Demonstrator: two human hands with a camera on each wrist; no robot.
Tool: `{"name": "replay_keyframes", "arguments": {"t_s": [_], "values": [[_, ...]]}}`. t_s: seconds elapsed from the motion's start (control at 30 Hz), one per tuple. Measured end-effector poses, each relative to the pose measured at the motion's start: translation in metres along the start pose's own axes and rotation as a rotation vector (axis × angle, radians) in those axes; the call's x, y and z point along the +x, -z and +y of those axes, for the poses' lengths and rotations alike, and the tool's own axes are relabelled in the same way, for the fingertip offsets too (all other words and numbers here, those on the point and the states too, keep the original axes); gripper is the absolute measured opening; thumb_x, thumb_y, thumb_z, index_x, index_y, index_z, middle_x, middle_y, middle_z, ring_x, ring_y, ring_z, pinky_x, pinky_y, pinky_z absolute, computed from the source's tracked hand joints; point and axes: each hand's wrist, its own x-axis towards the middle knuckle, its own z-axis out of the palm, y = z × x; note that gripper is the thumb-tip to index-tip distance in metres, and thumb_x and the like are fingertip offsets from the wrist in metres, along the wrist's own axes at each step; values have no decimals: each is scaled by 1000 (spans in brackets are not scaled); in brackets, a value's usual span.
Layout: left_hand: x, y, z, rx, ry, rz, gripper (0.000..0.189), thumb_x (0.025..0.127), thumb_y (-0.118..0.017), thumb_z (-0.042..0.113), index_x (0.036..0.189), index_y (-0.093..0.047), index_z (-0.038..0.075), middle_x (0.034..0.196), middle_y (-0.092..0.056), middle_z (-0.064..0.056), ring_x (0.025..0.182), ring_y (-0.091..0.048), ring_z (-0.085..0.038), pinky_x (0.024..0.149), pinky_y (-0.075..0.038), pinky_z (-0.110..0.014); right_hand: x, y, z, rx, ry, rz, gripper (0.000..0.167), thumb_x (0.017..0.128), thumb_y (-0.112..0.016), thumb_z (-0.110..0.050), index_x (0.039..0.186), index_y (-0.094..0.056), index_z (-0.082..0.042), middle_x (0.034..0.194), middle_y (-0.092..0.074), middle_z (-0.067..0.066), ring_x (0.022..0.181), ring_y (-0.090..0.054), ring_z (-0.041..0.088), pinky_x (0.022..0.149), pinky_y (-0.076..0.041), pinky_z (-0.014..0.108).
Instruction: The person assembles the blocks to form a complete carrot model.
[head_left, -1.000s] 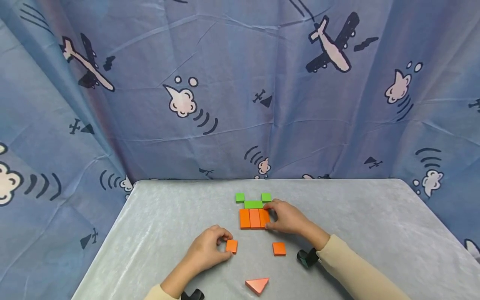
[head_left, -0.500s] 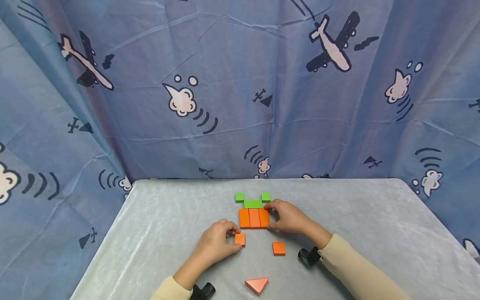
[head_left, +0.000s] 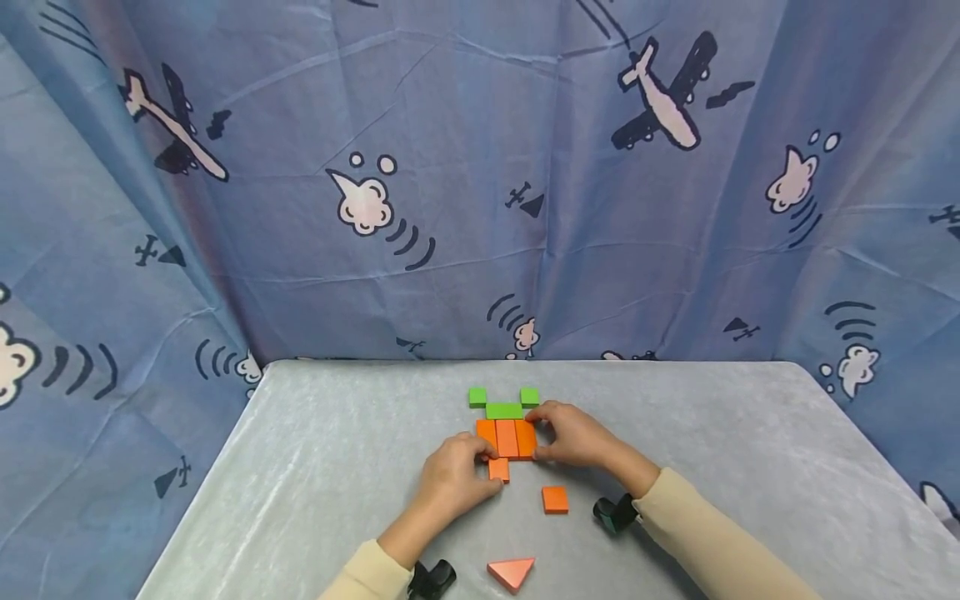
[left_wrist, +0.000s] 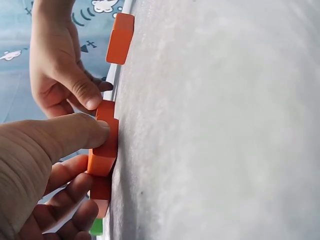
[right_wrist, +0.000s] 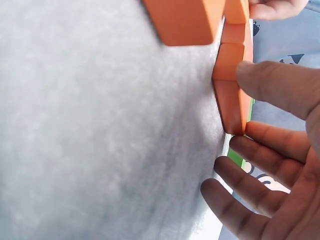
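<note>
My left hand (head_left: 453,475) pinches a small orange square block (head_left: 498,472) between thumb and index finger. That square lies right at the front edge of three orange rectangular blocks (head_left: 507,439) set side by side. In the left wrist view the thumb presses one side of the orange square block (left_wrist: 106,145). At the row's right end my right hand (head_left: 573,435) holds the rightmost orange rectangular block (head_left: 526,440), thumb at its front corner and index finger at its back. The left hand's fingers partly hide the leftmost orange block (head_left: 486,429).
Behind the row lie a green rectangular block (head_left: 504,411) and two green squares, one left (head_left: 477,398) and one right (head_left: 529,397). A second orange square (head_left: 555,500) lies front right, and a pink triangular block (head_left: 512,573) nearer. A patterned curtain (head_left: 450,192) hangs behind the table.
My left hand has moved the small orange square forward and to the right, up to the front of the orange row. The right hand has stayed at the row's right end.
</note>
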Motion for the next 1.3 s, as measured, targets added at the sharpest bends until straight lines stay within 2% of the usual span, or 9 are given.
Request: {"name": "replay_keyframes", "arguments": {"t_s": [0.33,1.03,1.2,1.3], "values": [[2,0,3,30,-14,30,22,67,-83,30,84,-72,22,78,-58,9,71,-50,-5,61,-43,-21,1,0,-1,0,-3,-6,52,71,-85,-20,117,-66,-7,114,-66,6,99,-61,21,92,-51,41],[2,-1,5,20,-26,23,23,65,-83,25,85,-71,21,80,-59,10,74,-52,-6,63,-44,-22,-3,-2,2,-29,54,32,52,72,-83,-20,118,-65,-5,114,-65,9,97,-61,21,88,-51,41],[0,1,4,4,-17,19,25,66,-84,26,88,-71,20,82,-61,9,76,-52,-6,65,-45,-22,-7,-1,3,-4,66,41,51,76,-81,-21,121,-63,-6,117,-64,9,99,-61,22,88,-52,40],[-1,4,3,0,-11,29,27,66,-84,28,89,-71,20,84,-62,8,77,-53,-6,66,-46,-23,-12,2,4,-1,101,53,45,79,-77,-21,120,-63,-6,116,-64,8,98,-62,22,86,-53,40]]}}
